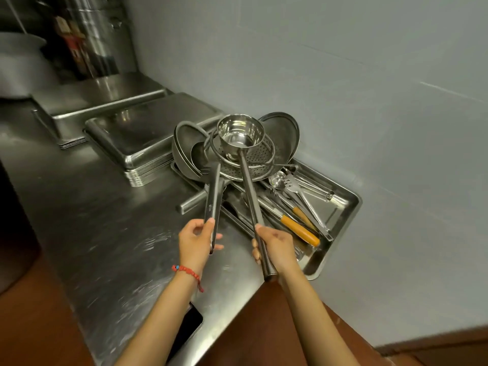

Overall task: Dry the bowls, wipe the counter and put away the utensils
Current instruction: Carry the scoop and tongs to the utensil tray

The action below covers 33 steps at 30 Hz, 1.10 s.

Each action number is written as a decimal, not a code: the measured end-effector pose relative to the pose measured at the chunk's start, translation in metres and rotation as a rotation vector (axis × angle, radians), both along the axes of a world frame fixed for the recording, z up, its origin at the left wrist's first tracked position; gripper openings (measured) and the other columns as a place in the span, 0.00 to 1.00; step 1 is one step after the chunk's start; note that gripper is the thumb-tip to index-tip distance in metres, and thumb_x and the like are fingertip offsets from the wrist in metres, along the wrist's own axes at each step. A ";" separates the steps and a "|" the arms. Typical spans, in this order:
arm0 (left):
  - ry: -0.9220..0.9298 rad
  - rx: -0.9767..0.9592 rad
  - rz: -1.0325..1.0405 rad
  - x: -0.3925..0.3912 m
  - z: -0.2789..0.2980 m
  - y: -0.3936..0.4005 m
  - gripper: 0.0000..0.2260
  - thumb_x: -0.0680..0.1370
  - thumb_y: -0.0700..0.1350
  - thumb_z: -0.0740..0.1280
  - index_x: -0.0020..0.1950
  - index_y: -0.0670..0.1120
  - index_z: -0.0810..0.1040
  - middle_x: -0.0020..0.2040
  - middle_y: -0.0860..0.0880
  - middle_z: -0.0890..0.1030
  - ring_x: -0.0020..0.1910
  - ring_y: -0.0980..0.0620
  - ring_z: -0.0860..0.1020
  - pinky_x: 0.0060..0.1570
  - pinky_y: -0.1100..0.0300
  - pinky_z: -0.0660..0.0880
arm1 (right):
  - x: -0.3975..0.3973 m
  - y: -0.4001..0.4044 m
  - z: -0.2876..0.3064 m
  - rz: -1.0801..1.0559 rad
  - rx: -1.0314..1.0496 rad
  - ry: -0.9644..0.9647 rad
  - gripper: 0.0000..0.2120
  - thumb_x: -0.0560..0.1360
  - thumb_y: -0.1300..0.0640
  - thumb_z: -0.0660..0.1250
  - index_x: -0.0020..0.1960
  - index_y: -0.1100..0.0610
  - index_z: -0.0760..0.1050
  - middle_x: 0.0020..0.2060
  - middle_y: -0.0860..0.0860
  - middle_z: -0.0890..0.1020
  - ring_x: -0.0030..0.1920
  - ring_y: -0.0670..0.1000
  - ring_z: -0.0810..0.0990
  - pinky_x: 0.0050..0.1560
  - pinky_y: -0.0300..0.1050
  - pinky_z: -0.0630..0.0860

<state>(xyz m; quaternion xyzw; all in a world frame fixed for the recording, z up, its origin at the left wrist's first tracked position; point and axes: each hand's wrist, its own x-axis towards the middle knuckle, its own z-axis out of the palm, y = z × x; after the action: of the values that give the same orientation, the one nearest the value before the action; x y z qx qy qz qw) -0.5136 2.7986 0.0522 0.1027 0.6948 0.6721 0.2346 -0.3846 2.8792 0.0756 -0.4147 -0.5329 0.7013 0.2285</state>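
On a steel counter [111, 233] against a grey wall, left hand [196, 240] grips a fork-tipped utensil [213, 199], right hand [274, 247] a deep ladle [241, 133], both apparently bound for the cluttered utensil tray [340, 207] at far right.

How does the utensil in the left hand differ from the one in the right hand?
The ladle in the right hand has a deep round cup and a long thin round handle; the flat utensil in the left hand is shorter, with a broad flat handle and fork-like prongs. The ladle's cup is over the colander. Both are steel.
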 end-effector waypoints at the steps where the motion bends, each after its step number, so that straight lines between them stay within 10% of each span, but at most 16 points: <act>1: -0.001 -0.001 0.001 0.001 -0.001 0.002 0.06 0.76 0.41 0.65 0.42 0.38 0.73 0.41 0.35 0.78 0.27 0.54 0.80 0.19 0.66 0.75 | -0.001 0.004 0.001 0.000 -0.005 -0.003 0.11 0.76 0.56 0.63 0.37 0.60 0.72 0.22 0.50 0.75 0.20 0.47 0.71 0.21 0.37 0.69; 33: -0.059 -0.047 -0.103 0.029 -0.042 0.063 0.06 0.76 0.42 0.64 0.43 0.39 0.74 0.40 0.45 0.78 0.34 0.51 0.81 0.22 0.64 0.77 | 0.053 0.070 -0.036 -0.081 -0.232 0.007 0.13 0.75 0.56 0.65 0.54 0.63 0.77 0.38 0.58 0.85 0.33 0.52 0.81 0.33 0.41 0.80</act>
<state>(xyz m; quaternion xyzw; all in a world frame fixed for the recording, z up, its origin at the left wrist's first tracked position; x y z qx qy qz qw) -0.4851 2.8616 0.0106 0.1131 0.6968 0.6454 0.2917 -0.3320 2.9489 0.0393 -0.4570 -0.4303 0.7499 0.2089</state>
